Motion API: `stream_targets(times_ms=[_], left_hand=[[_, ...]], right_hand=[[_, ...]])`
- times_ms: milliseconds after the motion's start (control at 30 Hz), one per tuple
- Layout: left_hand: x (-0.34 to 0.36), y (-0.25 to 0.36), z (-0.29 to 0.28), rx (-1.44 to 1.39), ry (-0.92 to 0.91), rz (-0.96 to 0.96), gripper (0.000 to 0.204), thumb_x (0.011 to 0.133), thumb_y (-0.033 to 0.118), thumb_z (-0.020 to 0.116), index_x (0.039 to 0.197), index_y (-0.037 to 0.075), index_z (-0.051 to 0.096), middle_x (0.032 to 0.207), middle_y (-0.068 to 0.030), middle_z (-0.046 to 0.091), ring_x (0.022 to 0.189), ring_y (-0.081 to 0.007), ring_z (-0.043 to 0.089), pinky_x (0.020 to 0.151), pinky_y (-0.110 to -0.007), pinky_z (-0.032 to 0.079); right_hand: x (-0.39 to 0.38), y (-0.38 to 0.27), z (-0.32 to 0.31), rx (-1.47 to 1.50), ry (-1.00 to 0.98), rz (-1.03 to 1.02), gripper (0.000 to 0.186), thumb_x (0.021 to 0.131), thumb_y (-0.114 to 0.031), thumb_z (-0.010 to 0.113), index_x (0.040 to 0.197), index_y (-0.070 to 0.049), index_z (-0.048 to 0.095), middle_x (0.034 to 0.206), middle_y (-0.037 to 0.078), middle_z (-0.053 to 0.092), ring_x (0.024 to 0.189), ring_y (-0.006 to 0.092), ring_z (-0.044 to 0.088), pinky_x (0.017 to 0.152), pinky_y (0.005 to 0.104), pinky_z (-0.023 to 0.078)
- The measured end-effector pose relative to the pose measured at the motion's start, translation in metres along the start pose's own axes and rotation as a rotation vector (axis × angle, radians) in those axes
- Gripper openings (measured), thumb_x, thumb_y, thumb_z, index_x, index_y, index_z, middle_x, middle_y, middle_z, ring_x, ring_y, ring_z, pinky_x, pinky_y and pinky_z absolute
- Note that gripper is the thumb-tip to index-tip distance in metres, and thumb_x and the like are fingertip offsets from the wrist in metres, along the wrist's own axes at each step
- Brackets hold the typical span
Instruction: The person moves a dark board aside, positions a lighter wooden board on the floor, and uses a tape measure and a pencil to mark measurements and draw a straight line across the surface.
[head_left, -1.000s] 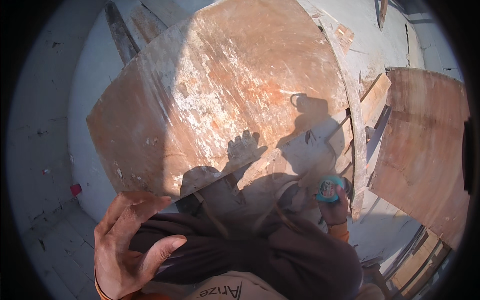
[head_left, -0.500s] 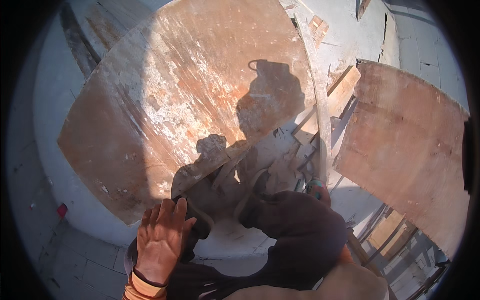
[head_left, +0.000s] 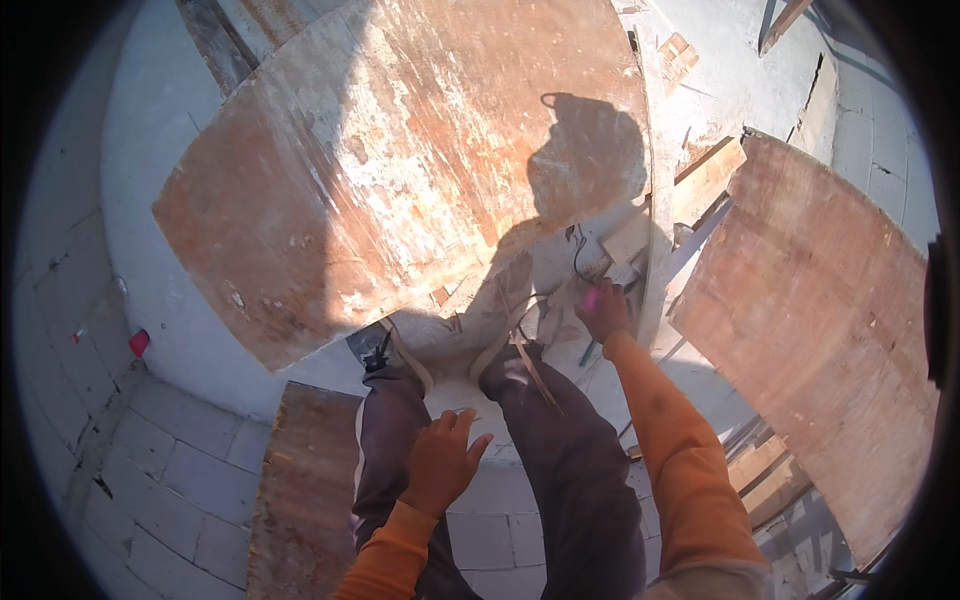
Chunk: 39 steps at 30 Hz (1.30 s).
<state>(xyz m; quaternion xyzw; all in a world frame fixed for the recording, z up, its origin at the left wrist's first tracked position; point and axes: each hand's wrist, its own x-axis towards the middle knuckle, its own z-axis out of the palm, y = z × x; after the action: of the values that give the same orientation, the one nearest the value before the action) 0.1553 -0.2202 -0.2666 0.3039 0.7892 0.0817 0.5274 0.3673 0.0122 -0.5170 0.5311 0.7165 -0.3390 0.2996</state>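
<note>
My left hand (head_left: 445, 458) hangs over my lower legs with its fingers apart and holds nothing. My right hand (head_left: 604, 314) reaches forward past my right foot, with its fingers curled. A small pink patch (head_left: 592, 300) shows at these fingers; what it belongs to is too small to tell. Just beyond them lies a thin dark cord (head_left: 579, 262). Ahead of my feet is a large plywood sheet (head_left: 420, 170), worn and smeared with white, its near edge close to my left foot. A thin wood strip (head_left: 537, 375) crosses in front of my right shin.
To the right lies another plywood sheet (head_left: 815, 320), with a long narrow batten (head_left: 657, 190) and wood offcuts (head_left: 708, 182) between the sheets. A third plywood piece (head_left: 300, 490) is beside my left leg. A small red object (head_left: 138, 343) lies far left by the block wall (head_left: 190, 470).
My view has shifted, and more of my legs shows. My right hand has moved out forward from beside my right knee, away from a greenish object. My left hand now sits further right.
</note>
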Motion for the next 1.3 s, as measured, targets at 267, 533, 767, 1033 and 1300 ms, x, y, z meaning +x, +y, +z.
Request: stream_targets(times_ms=[267,533,767,1033,1300], left_hand=[[0.002,0.018,0.034,-0.120,0.036,0.002,0.042,0.090,0.026,0.073,0.123,0.003,0.058,0.095,-0.0146,0.062,0.087,-0.0335,0.064,0.077,-0.043,0.051],[0.009,0.018,0.040,-0.246,0.018,-0.045,0.040,0.092,0.026,0.070,0.122,0.001,0.060,0.095,-0.0145,0.062,0.085,-0.0324,0.063,0.076,-0.042,0.050],[0.001,-0.005,0.059,-0.386,0.113,-0.174,0.037,0.093,0.024,0.069,0.121,0.001,0.061,0.094,-0.0149,0.061,0.083,-0.0290,0.064,0.075,-0.040,0.051],[-0.035,-0.018,0.068,-0.347,0.116,-0.216,0.035,0.094,0.021,0.069,0.120,-0.002,0.062,0.099,-0.0170,0.066,0.083,-0.0265,0.068,0.074,-0.037,0.053],[-0.066,0.002,0.046,-0.401,0.169,-0.327,0.033,0.094,0.024,0.068,0.115,-0.002,0.065,0.094,-0.0150,0.068,0.080,-0.0237,0.068,0.073,-0.034,0.054]], right_hand=[[0.060,0.003,0.026,0.322,0.521,0.132,0.075,0.078,-0.041,0.081,0.125,0.003,0.043,0.119,0.026,0.052,0.118,0.0422,0.052,0.097,0.0487,0.046],[0.156,0.009,0.007,0.557,0.460,0.856,0.106,0.063,-0.057,0.089,0.126,0.008,0.033,0.119,0.029,0.054,0.114,0.0389,0.057,0.096,0.0438,0.049],[0.063,0.036,-0.074,1.366,0.101,0.246,0.069,0.078,-0.038,0.082,0.126,0.000,0.051,0.112,0.010,0.060,0.098,0.0222,0.061,0.084,0.0369,0.051],[-0.082,-0.003,-0.238,1.805,0.073,0.246,0.040,0.095,-0.039,0.063,0.123,-0.011,0.059,0.111,0.007,0.064,0.093,0.0214,0.062,0.084,0.0389,0.053],[-0.191,-0.008,-0.253,2.095,-0.148,0.368,0.057,0.097,-0.039,0.056,0.134,0.003,0.047,0.114,0.018,0.059,0.092,0.0263,0.063,0.081,0.0345,0.058]])
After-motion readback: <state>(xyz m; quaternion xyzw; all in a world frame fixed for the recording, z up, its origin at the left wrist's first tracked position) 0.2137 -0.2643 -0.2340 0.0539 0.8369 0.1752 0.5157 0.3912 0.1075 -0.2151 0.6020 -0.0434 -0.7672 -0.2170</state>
